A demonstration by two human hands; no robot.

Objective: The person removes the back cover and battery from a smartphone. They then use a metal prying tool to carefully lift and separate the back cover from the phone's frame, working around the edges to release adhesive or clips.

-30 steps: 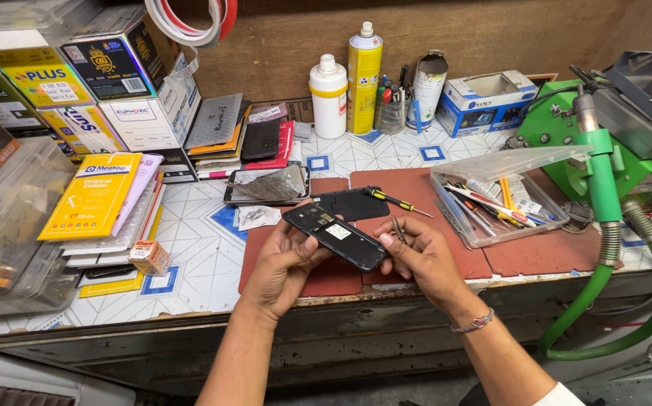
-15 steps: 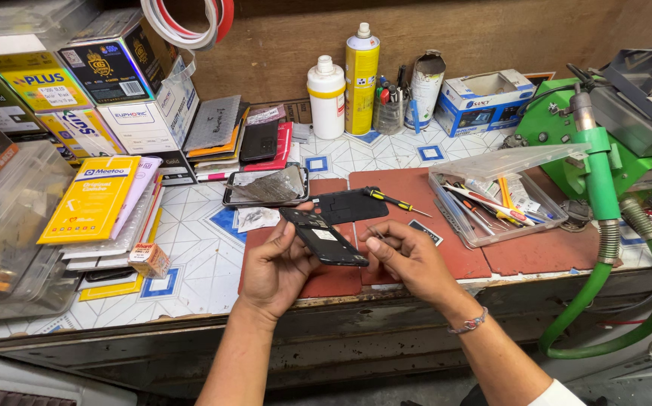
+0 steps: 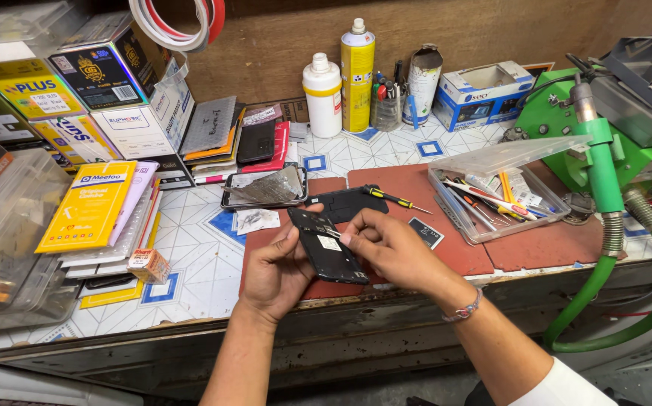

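Observation:
My left hand [image 3: 277,271] cradles an opened black phone [image 3: 324,248] from below, its inner side with a white label facing up. My right hand [image 3: 386,244] rests against the phone's right edge, fingertips pinching at a spot near the label; whether they hold a small part or tool is too small to tell. Both hands hover over a red work mat [image 3: 431,203]. Behind the phone lie a black back cover [image 3: 348,201] and a yellow-handled screwdriver [image 3: 395,198].
A clear plastic tray of tools [image 3: 491,197] sits to the right, beside a green machine with a hose [image 3: 604,173]. Bottles [image 3: 341,79], a blue-white box [image 3: 482,92] and stacked boxes and packets [image 3: 93,188] fill the back and left. A phone with cracked screen film [image 3: 266,188] lies behind.
The phone has turned from lying flat and sideways to a steeper angle nearer my body. My right hand has closed in on its middle, and the left hand has shifted under it.

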